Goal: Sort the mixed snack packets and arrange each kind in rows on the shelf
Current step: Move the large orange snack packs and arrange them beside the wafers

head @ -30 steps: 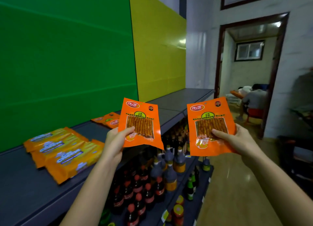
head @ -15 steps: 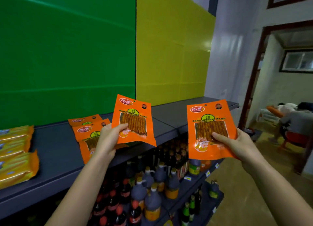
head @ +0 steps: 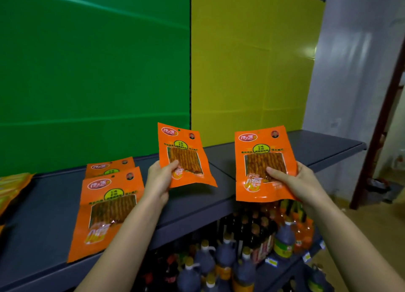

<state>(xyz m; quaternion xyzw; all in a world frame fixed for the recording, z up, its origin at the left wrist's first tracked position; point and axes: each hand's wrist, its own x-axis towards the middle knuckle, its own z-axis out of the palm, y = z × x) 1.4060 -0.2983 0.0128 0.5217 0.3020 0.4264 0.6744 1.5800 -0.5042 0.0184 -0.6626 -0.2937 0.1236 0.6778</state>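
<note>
I have one orange snack packet [head: 184, 154] pinched at its lower left corner in my left hand [head: 157, 181], thumb on the printed face and fingers curled behind it. A second packet [head: 262, 158] of the same kind is gripped the same way by its lower right side in my right hand [head: 294, 183]. Both packets hang upright in the air above the grey shelf [head: 197, 206], touching nothing. Two matching packets lie flat on the shelf to my left, the near packet [head: 109, 210] overlapping the lower edge of the far packet [head: 109, 165], and a yellower kind [head: 11, 186] sits well apart at the left edge. I judge the step to be laying my two down to extend the orange group into a row. To do it well I should lower the left one first, just beside the near packet, face up, print the same way round and front edges in line, then set the right one just beside that. The film looks slick and light, so I should lay each flat and let go only once it rests, well back from the lip, since bottles [head: 221, 259] stand below.
</note>
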